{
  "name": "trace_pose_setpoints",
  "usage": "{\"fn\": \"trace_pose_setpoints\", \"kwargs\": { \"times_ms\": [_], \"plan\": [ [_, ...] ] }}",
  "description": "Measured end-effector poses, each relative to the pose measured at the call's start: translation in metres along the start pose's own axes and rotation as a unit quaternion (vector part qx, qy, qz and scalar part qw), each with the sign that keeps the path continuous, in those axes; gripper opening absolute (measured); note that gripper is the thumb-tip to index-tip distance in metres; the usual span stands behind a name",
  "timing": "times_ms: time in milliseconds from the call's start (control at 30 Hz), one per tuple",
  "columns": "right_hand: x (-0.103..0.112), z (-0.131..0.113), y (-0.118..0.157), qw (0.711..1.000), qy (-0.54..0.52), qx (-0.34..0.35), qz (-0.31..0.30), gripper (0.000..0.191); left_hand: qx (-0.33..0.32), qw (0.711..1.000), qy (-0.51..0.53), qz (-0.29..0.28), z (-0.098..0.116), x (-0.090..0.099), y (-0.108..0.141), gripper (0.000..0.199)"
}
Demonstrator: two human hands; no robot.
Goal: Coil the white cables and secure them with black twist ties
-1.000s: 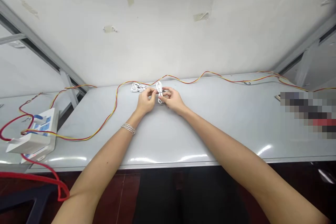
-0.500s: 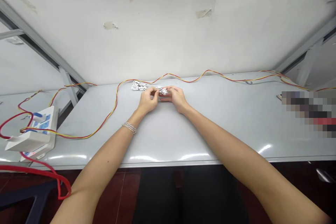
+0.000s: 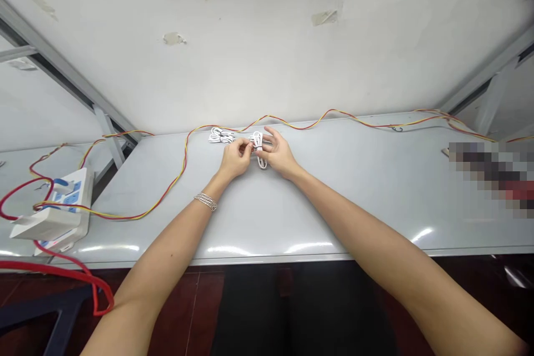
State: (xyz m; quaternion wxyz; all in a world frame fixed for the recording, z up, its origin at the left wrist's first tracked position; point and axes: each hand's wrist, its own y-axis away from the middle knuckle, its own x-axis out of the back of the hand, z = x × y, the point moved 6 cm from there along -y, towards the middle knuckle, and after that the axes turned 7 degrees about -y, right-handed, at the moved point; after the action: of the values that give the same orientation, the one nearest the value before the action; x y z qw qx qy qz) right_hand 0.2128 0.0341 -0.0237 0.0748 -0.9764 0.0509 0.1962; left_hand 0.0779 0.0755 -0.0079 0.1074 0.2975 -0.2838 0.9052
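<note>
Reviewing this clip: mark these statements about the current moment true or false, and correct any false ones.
1. The bracelet is on the right wrist. False: the bracelet is on the left wrist.
2. The left hand and right hand are both at a white cable. True.
3. A second white coil lies on the table. True.
4. The power strip is at the right of the view. False: the power strip is at the left.
</note>
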Motion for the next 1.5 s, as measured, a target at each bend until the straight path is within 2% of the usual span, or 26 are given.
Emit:
{"fn": "trace_pose_setpoints", "kwargs": {
  "times_ms": [133,200,300,400,733,867,1100,1333,1500],
  "plan": [
    [-0.001,0.003,-0.001,0.999,0.046,-0.008,-0.022,0.045,0.011,1.0,0.029,0.0,-0.005,-0.001,-0.001,0.015],
    [0.001,-0.001,-0.003,0.994,0.104,0.036,-0.013,0.042,0.018,0.999,0.046,-0.001,-0.007,-0.002,-0.002,0.015],
    [0.004,-0.009,-0.003,0.971,0.213,0.106,0.01,0.04,0.028,0.997,0.077,-0.004,-0.009,-0.004,-0.002,0.016],
    [0.005,-0.013,-0.003,0.958,0.257,0.124,0.017,0.04,0.038,0.992,0.124,-0.012,-0.009,-0.005,-0.003,0.019],
    [-0.001,-0.008,0.004,0.985,0.162,0.064,0.007,0.04,0.058,0.985,0.162,-0.017,-0.012,-0.008,-0.003,0.03],
    [-0.001,-0.008,0.003,0.988,0.138,0.067,0.02,0.042,0.066,0.981,0.184,-0.018,-0.013,-0.008,-0.003,0.03],
    [-0.001,-0.007,-0.002,0.999,0.021,0.046,0.0,0.023,0.064,0.976,0.207,-0.007,-0.012,-0.007,-0.004,0.028],
    [0.0,-0.008,-0.001,0.996,0.055,0.071,0.014,0.031,0.072,0.976,0.204,-0.016,-0.013,-0.007,-0.004,0.026],
    [0.002,-0.005,-0.001,0.996,0.055,0.068,0.014,0.056,0.09,0.972,0.217,-0.026,-0.014,-0.011,-0.003,0.024]
  ]
}}
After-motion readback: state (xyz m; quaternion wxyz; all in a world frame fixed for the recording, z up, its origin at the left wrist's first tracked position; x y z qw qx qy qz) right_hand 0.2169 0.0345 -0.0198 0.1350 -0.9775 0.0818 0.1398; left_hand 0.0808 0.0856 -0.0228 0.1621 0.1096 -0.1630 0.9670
